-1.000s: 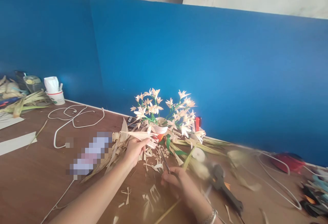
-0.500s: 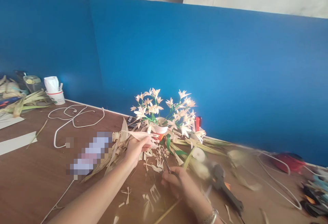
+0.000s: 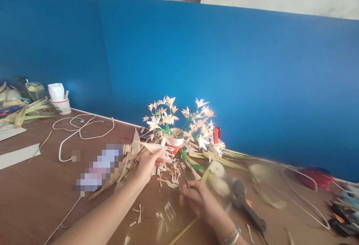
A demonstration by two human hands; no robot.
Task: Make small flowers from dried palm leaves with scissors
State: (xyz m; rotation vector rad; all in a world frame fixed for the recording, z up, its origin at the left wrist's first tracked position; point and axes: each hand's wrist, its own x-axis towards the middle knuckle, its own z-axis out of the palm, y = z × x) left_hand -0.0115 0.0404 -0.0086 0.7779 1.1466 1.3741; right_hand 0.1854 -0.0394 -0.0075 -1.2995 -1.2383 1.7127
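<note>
My left hand (image 3: 150,163) pinches a pale dried corn husk piece (image 3: 153,147), whose right end is cut into narrow points. To its right, my right hand (image 3: 196,198) is closed round a pair of scissors (image 3: 183,173), its blades pointing up and left, a little apart from the husk. Behind both hands, pale husk flowers (image 3: 166,119) on green stems stand in a red and white paper cup (image 3: 174,148). Cut husk scraps (image 3: 169,210) lie on the table below and between my hands.
A dark glue gun (image 3: 248,205) lies right of my right hand. Long husk strips (image 3: 126,166) are heaped at left, beside a blurred-out object (image 3: 98,168). A white cable (image 3: 81,127) loops on the brown table (image 3: 36,200). A blue panel (image 3: 224,69) rises behind.
My right hand with the scissors has shifted slightly right and down, away from the husk. My left hand stays in place with its husk piece.
</note>
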